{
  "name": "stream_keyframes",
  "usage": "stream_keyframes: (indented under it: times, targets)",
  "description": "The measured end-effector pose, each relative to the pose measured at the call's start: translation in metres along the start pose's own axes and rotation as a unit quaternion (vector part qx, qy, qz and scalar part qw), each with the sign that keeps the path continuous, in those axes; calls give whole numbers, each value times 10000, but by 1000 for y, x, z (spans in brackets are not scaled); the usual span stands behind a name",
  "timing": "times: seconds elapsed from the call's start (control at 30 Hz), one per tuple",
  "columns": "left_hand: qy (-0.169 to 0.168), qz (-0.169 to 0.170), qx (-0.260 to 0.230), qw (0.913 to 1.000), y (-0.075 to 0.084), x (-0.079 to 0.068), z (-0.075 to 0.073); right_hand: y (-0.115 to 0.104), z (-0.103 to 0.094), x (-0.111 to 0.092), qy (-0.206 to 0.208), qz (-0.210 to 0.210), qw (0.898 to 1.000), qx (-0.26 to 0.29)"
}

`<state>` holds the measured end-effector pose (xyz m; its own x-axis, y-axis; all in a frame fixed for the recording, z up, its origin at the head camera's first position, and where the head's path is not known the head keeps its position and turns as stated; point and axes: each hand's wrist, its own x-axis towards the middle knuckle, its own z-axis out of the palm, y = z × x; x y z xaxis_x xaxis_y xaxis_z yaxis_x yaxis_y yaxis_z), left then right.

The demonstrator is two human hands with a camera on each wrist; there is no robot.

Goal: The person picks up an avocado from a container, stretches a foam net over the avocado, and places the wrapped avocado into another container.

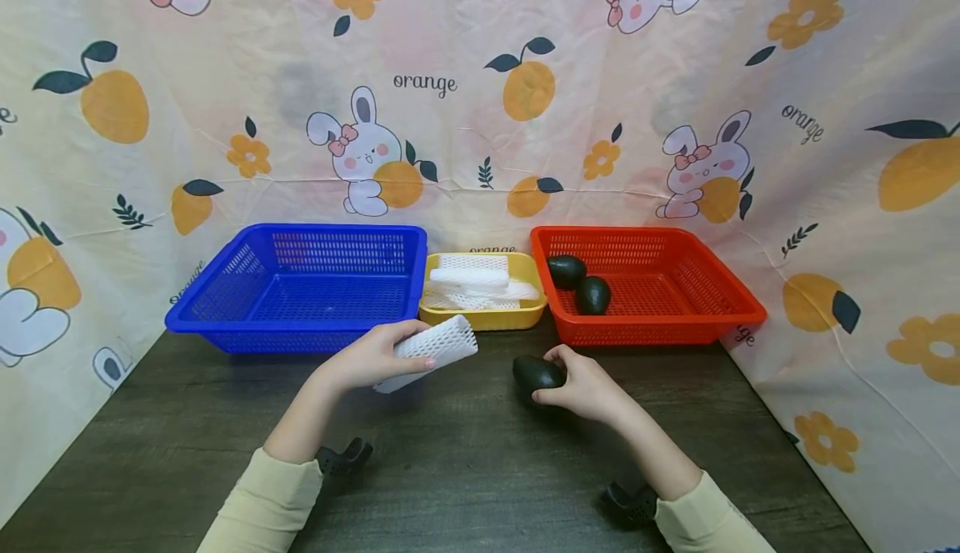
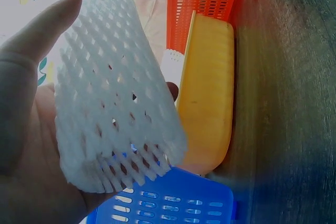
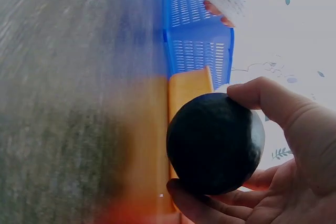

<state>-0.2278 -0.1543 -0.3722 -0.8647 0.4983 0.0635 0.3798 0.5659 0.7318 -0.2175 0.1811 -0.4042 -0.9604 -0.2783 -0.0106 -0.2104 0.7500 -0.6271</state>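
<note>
In right wrist view, blurred tabletop (image 3: 58, 129), probably

Head cam plus a close-up one on each wrist
Head cam looks forward and down over the table (image 1: 465, 470), farthest back of the three. Left wrist cam's view is sideways, right up on the white foam net (image 2: 113, 51), facing right toward the red basket (image 1: 660, 333). Right wrist cam's sideways too, tight on the avocado (image 3: 215, 145), facing left toward the left hand (image 1: 371, 359). Both wrist views share the yellow basket (image 1: 483, 319) and blue basket (image 1: 300, 339).
</note>
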Motion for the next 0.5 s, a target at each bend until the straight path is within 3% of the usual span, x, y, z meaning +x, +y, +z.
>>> stream_keyframes:
  times: [0.27, 0.5]
  targets:
    - [-28, 87, -62, 9999, -2, 0, 0, -5, -8, -1, 117, 48, 9994, 320]
    - [-27, 103, -9, 9999, -1, 0, 0, -8, -13, -4, 423, -379, 9969, 539]
